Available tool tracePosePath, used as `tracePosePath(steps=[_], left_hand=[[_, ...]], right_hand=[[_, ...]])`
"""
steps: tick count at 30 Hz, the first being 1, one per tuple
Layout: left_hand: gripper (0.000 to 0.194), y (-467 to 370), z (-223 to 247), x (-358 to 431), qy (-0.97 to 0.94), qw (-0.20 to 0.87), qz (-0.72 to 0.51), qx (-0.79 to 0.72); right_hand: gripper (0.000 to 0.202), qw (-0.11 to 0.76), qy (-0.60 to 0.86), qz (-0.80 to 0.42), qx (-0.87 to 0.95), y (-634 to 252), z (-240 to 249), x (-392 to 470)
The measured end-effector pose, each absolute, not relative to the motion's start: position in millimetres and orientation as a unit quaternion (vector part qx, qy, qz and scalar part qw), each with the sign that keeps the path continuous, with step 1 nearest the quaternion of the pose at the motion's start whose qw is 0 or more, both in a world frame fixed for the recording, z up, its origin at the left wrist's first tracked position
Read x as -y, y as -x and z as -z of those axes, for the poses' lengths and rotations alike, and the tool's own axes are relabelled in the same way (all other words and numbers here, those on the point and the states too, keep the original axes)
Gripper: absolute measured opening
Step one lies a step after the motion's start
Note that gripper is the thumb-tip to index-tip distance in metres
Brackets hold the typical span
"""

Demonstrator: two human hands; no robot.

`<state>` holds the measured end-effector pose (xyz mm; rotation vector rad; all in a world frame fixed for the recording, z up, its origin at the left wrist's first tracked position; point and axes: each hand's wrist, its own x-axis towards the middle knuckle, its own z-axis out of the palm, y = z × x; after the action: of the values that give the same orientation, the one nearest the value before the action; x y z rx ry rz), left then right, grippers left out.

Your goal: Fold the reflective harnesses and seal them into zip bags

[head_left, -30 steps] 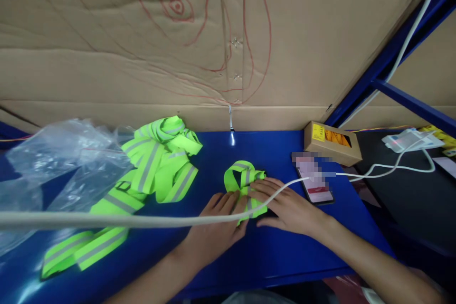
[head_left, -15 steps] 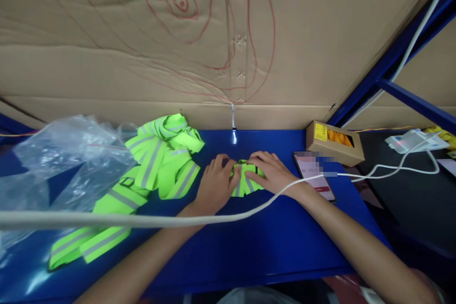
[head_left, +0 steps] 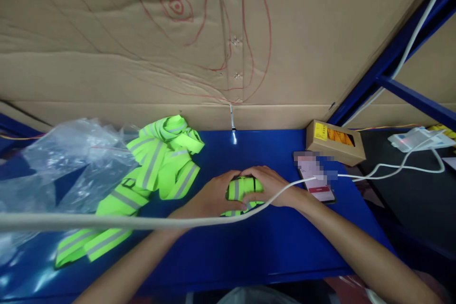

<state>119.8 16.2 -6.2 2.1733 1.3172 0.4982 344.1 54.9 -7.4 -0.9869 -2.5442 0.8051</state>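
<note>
A thick white cable (head_left: 107,221) is closest to me, and it runs across in front of both arms. Past it is the shiny blue worktop (head_left: 256,251). Near the middle I have the left hand (head_left: 208,197) and the right hand (head_left: 274,184), one on each side of a small folded reflective strap (head_left: 245,185). Both hands are curled part way round it and hold it between them, with the fingers bent. The strap is bright green with gray stripes, and a thin black band shows on its right part. The hands hide some of it, so I cannot tell if it touches the worktop all over.

To the left I see a messy pile of green straps (head_left: 153,166), with a black buckle (head_left: 128,182) on it. A crinkly clear plastic bag (head_left: 81,152) lies just beside the pile. To the right of the hands is a phone (head_left: 320,189), partly blurred out. Behind the phone sits a small cardboard box (head_left: 319,146) with orange things (head_left: 340,137) inside. At the back stands a big cardboard wall (head_left: 302,33) with wavy red lines.
</note>
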Motion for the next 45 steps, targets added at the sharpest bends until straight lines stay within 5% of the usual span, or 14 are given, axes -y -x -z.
tracePosePath(steps=[4, 12, 16, 21, 24, 26, 29, 34, 39, 45], left_hand=[[0.053, -132.8, 4.6, 15.1, -0.812, 0.238, -0.221, -0.486], [0.067, -153.1, 16.5, 37.4, -0.816, 0.164, -0.268, -0.485], [0.071, -165.2, 12.3, 42.5, -0.807, 0.165, -0.279, -0.494], [0.099, -132.4, -22.0, 57.3, -0.776, 0.185, -0.355, -0.488], [0.049, -54.9, -40.1, 73.4, -0.675, -0.030, -0.420, -0.605], [0.051, 11.6, -42.4, 88.4, -0.518, -0.185, -0.393, -0.737], [0.069, 99.9, -35.2, 110.7, -0.345, -0.241, -0.410, -0.809], [0.028, 147.7, -33.4, 121.5, -0.198, -0.077, -0.365, -0.907], [0.028, 61.8, -42.3, 97.3, -0.273, -0.127, -0.474, -0.827], [0.034, -99.6, -15.4, 75.0, -0.431, 0.057, -0.567, -0.700]], right_hand=[[0.098, 0.167, 0.343, -0.323, 0.866, -350.1, 3.1, -43.5], [0.026, 0.143, 0.353, -0.381, 0.842, -348.0, -8.8, -19.6], [0.016, 0.142, 0.356, -0.404, 0.830, -347.0, -5.9, -15.1], [0.026, 0.175, 0.360, -0.428, 0.810, -349.8, -0.9, -14.3], [0.033, 0.222, 0.396, -0.423, 0.784, -355.4, -0.8, -18.6], [0.036, 0.244, 0.421, -0.418, 0.767, -358.1, -1.2, -22.0], [0.038, 0.245, 0.444, -0.433, 0.745, -356.8, -0.6, -23.7], [0.041, 0.227, 0.440, -0.515, 0.700, -348.4, 2.5, -17.0], [0.040, 0.204, 0.374, -0.653, 0.626, -345.9, -5.1, -6.0], [0.039, 0.178, 0.332, -0.720, 0.582, -338.2, -15.3, 7.9]])
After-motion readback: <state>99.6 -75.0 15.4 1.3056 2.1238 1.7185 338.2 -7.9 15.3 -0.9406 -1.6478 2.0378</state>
